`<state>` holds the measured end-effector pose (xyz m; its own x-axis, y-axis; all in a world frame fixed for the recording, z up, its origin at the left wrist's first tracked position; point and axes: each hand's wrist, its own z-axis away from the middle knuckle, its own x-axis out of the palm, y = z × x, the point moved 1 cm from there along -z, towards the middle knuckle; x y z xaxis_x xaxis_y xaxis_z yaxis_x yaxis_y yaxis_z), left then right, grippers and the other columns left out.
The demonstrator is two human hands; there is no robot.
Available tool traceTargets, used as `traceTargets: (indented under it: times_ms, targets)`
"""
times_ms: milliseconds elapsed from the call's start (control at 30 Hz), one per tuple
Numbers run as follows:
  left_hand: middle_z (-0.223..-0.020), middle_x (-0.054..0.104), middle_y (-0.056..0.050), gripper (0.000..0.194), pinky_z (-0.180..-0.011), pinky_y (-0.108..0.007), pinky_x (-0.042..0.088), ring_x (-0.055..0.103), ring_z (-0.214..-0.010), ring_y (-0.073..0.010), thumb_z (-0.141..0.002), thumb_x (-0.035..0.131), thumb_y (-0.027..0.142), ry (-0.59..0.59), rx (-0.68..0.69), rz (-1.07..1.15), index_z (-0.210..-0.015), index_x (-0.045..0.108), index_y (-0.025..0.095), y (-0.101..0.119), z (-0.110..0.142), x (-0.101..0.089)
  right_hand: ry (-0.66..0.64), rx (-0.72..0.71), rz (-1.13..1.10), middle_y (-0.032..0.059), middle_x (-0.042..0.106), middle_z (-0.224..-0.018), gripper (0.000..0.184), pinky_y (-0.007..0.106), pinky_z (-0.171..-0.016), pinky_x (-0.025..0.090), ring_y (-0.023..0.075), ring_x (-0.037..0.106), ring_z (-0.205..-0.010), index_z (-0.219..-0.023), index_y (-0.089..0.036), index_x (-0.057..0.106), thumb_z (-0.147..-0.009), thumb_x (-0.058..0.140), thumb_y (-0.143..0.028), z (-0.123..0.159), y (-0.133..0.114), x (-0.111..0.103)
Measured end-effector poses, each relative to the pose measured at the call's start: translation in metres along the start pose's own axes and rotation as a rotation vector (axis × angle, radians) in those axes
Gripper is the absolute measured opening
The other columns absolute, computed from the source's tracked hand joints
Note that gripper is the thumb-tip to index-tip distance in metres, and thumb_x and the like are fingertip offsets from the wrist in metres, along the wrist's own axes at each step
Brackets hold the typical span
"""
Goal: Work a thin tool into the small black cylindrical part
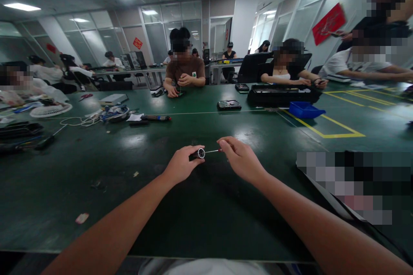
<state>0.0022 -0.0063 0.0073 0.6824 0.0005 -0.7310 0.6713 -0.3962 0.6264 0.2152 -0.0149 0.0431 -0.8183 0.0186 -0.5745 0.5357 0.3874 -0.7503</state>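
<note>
Over the green table, my left hand (pixel 181 164) is closed around a small dark cylinder (pixel 200 153) with a silver ring at its open end, which faces toward me and to the right. My right hand (pixel 240 157) pinches the red handle of a thin screwdriver (pixel 212 151). The metal shaft points left, its tip at the ringed end of the cylinder. Whether the tip touches the inside cannot be made out. Fingers of my left hand cover most of the cylinder's body.
Ahead lie a hard drive (pixel 229 105), a blue tray (pixel 306 110) and a long black housing (pixel 280 94). To the left are a bundle of cables (pixel 112 112), a pen-like black tool (pixel 156 118) and a white fan grille (pixel 50 110). Several people work around the green table (pixel 206 223).
</note>
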Motion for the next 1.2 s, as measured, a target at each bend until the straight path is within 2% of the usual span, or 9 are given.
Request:
traceTargets:
  times_ms: [67, 200, 333, 433, 500, 567, 767, 1067, 1200]
  targets:
    - [-0.107, 0.068, -0.002, 0.043, -0.091, -0.033, 0.046, 0.061, -0.1, -0.0207, -0.082, 0.07, 0.025, -0.007, 0.001, -0.003, -0.125, 0.063, 0.028, 0.001, 0.0, 0.0, 0.007, 0.004, -0.004, 0.0041, 0.07, -0.081, 0.031, 0.031, -0.057, 0.04, 0.0167, 0.058, -0.06, -0.104, -0.022, 0.065, -0.097, 0.04, -0.037, 0.0, 0.0, 0.0]
    - [-0.109, 0.068, -0.002, 0.043, -0.092, -0.035, 0.046, 0.061, -0.102, -0.0214, -0.083, 0.069, 0.025, -0.012, -0.004, 0.0, -0.125, 0.063, 0.029, 0.0, 0.001, 0.0, 0.023, -0.03, -0.046, 0.0016, 0.066, -0.075, 0.028, 0.031, -0.056, 0.039, 0.0164, 0.055, -0.058, -0.117, -0.021, 0.055, -0.092, 0.047, -0.031, 0.003, -0.001, 0.001]
    - [-0.116, 0.067, -0.004, 0.042, -0.097, -0.036, 0.044, 0.06, -0.107, -0.0222, -0.084, 0.068, 0.027, 0.029, -0.033, 0.001, -0.126, 0.062, 0.028, 0.001, 0.001, -0.002, 0.051, -0.025, -0.205, 0.0027, 0.065, -0.082, 0.021, 0.033, -0.067, 0.047, 0.0186, 0.06, -0.073, -0.104, -0.021, 0.056, -0.088, 0.056, -0.033, 0.004, 0.0, 0.005]
    - [-0.117, 0.066, -0.003, 0.042, -0.098, -0.037, 0.043, 0.058, -0.109, -0.0222, -0.085, 0.067, 0.028, 0.064, 0.028, -0.059, -0.127, 0.061, 0.028, 0.005, 0.001, -0.005, 0.05, 0.104, -0.495, 0.0034, 0.063, -0.08, 0.021, 0.037, -0.076, 0.05, 0.0185, 0.062, -0.076, -0.093, -0.019, 0.06, -0.089, 0.055, -0.039, -0.002, 0.008, 0.007]
    - [-0.117, 0.066, -0.003, 0.042, -0.098, -0.037, 0.043, 0.057, -0.109, -0.0221, -0.086, 0.067, 0.027, 0.08, 0.078, -0.106, -0.128, 0.06, 0.028, 0.006, 0.0, -0.006, 0.107, 0.244, -0.744, 0.002, 0.06, -0.075, 0.025, 0.037, -0.073, 0.053, 0.0163, 0.059, -0.069, -0.087, -0.019, 0.06, -0.088, 0.055, -0.043, -0.007, 0.016, 0.008]
    - [-0.116, 0.066, -0.003, 0.042, -0.096, -0.037, 0.043, 0.057, -0.108, -0.0222, -0.086, 0.066, 0.027, 0.066, 0.076, -0.132, -0.128, 0.06, 0.027, 0.004, -0.002, -0.006, 0.163, 0.302, -0.821, 0.0013, 0.058, -0.073, 0.023, 0.035, -0.07, 0.053, 0.0146, 0.056, -0.066, -0.083, -0.019, 0.059, -0.084, 0.06, -0.042, -0.01, 0.023, 0.009]
    - [-0.111, 0.068, -0.002, 0.041, -0.093, -0.036, 0.042, 0.058, -0.103, -0.0213, -0.085, 0.069, 0.025, 0.039, 0.084, -0.151, -0.125, 0.062, 0.027, -0.002, -0.005, -0.003, 0.155, 0.233, -0.714, 0.0009, 0.06, -0.073, 0.024, 0.033, -0.068, 0.05, 0.0139, 0.056, -0.064, -0.085, -0.018, 0.061, -0.085, 0.06, -0.042, -0.01, 0.031, 0.016]
    - [-0.105, 0.069, -0.001, 0.04, -0.089, -0.037, 0.041, 0.059, -0.097, -0.0206, -0.083, 0.071, 0.023, 0.027, 0.115, -0.157, -0.122, 0.064, 0.027, 0.003, -0.003, -0.003, 0.106, 0.039, -0.584, 0.001, 0.063, -0.077, 0.023, 0.032, -0.071, 0.048, 0.016, 0.061, -0.071, -0.092, -0.021, 0.059, -0.092, 0.054, -0.043, -0.005, 0.024, 0.016]
    - [-0.108, 0.069, -0.001, 0.041, -0.089, -0.038, 0.041, 0.058, -0.099, -0.0213, -0.083, 0.071, 0.024, 0.03, 0.108, -0.16, -0.123, 0.063, 0.028, 0.003, -0.003, -0.004, 0.121, 0.015, -0.369, 0.0012, 0.064, -0.076, 0.022, 0.033, -0.071, 0.046, 0.017, 0.061, -0.072, -0.093, -0.021, 0.059, -0.094, 0.049, -0.04, -0.001, 0.018, 0.013]
